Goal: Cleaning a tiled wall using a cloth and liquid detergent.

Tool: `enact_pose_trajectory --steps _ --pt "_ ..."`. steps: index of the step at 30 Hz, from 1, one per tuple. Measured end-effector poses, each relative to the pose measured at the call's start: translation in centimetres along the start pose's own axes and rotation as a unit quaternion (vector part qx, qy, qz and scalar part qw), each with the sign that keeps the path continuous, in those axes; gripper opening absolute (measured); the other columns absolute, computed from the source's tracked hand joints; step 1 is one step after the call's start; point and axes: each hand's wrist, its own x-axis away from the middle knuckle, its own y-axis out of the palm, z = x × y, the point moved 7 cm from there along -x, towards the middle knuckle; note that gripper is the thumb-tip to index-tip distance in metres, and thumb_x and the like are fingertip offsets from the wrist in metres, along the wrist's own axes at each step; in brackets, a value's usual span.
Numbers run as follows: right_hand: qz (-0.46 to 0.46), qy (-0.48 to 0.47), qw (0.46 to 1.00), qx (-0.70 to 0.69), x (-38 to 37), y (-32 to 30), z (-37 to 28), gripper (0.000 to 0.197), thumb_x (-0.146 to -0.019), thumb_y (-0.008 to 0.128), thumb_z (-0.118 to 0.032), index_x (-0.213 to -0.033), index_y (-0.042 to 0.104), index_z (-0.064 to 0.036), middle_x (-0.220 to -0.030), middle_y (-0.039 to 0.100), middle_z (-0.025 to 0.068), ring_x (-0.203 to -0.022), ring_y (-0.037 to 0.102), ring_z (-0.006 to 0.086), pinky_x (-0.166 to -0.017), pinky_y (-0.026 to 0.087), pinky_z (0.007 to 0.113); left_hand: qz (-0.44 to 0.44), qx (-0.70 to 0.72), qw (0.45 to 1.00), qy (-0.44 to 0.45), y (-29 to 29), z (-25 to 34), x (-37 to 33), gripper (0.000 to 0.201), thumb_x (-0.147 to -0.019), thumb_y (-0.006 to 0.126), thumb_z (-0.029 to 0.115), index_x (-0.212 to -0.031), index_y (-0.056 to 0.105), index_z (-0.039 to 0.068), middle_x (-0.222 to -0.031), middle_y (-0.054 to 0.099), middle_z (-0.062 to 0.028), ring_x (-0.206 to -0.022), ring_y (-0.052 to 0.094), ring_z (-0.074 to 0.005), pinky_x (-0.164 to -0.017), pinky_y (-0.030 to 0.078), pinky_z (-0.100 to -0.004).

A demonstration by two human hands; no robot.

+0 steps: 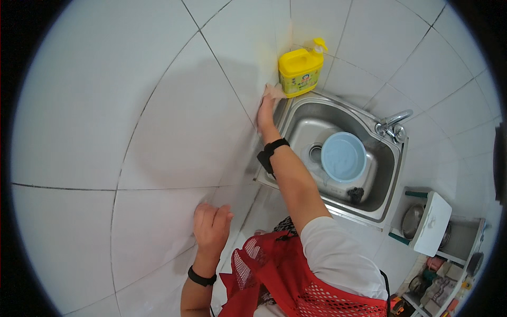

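My right hand [265,113] is gripping a pale cloth [273,91], with the fingers closing on it, though their tips are hiding from view. The cloth is sitting beside the tiled wall [179,121], next to the base of a yellow bottle [300,70]; whether it is pressing on the tile, I cannot tell. I am judging it light, soft and not fragile, perhaps slipping if the tile is wet, so the bunched middle is seeming the best place for holding, under flat fingers. My left hand [212,224] is curling loosely near the wall, showing nothing held, but its palm is hiding. Farther right, a blue basin [344,157] is resting inside the steel sink [381,211].
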Motion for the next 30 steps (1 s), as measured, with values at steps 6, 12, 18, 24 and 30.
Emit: enact_pose_trajectory --steps 6,12,18,24,30 --pt "-0.048 0.015 0.999 -0.010 11.1 0.4 4.1 0.061 -0.100 0.041 -0.041 -0.146 0.023 -0.0039 -0.139 0.036 0.0085 -0.125 0.035 0.0198 -0.108 0.028 0.033 -0.050 -0.092 0.994 0.010 0.2 -0.3 1.1 0.035 -0.079 0.066 0.015 -0.113 0.062 0.005 -0.126 0.055 -0.0151 -0.124 0.046 -0.0373 -0.102 0.036 -0.0533" --pt "0.007 0.054 0.998 0.027 17.4 -0.6 6.5 0.059 -0.099 0.042 -0.036 -0.141 0.029 0.0016 -0.139 0.037 0.0159 -0.127 0.034 0.0259 -0.108 0.026 0.036 -0.183 -0.180 0.964 -0.069 2.7 -1.5 1.7 0.071 -0.078 0.067 0.021 -0.141 0.040 0.004 -0.152 0.031 -0.0146 -0.141 0.027 -0.0359 -0.108 0.030 -0.0514" --pt "-0.003 -0.078 0.982 0.174 8.6 1.1 2.2 0.058 -0.096 0.044 -0.032 -0.137 0.034 0.0080 -0.141 0.037 0.0248 -0.131 0.034 0.0335 -0.110 0.024 0.039 -0.206 -0.239 0.946 -0.070 3.3 -1.9 1.8 0.077 -0.076 0.068 0.024 -0.143 0.037 0.003 -0.153 0.029 -0.0141 -0.142 0.026 -0.0307 -0.110 0.029 -0.0458" --pt "-0.059 0.017 0.997 0.046 1.2 3.2 -2.0 0.064 -0.099 0.038 -0.044 -0.148 0.021 -0.0041 -0.142 0.036 0.0113 -0.128 0.035 0.0222 -0.108 0.027 0.033 -0.200 -0.248 0.945 -0.075 3.4 -2.3 2.3 0.077 -0.076 0.068 0.024 -0.144 0.037 0.005 -0.154 0.028 -0.0136 -0.141 0.029 -0.0303 -0.109 0.030 -0.0458" --pt "-0.051 0.022 0.998 0.018 1.7 0.5 2.0 0.065 -0.100 0.038 -0.043 -0.148 0.021 -0.0031 -0.146 0.032 0.0125 -0.130 0.034 0.0259 -0.110 0.026 0.036 -0.175 -0.240 0.953 -0.058 3.2 -1.7 1.9 0.075 -0.077 0.068 0.024 -0.144 0.038 0.006 -0.154 0.029 -0.0129 -0.141 0.029 -0.0300 -0.110 0.030 -0.0445"
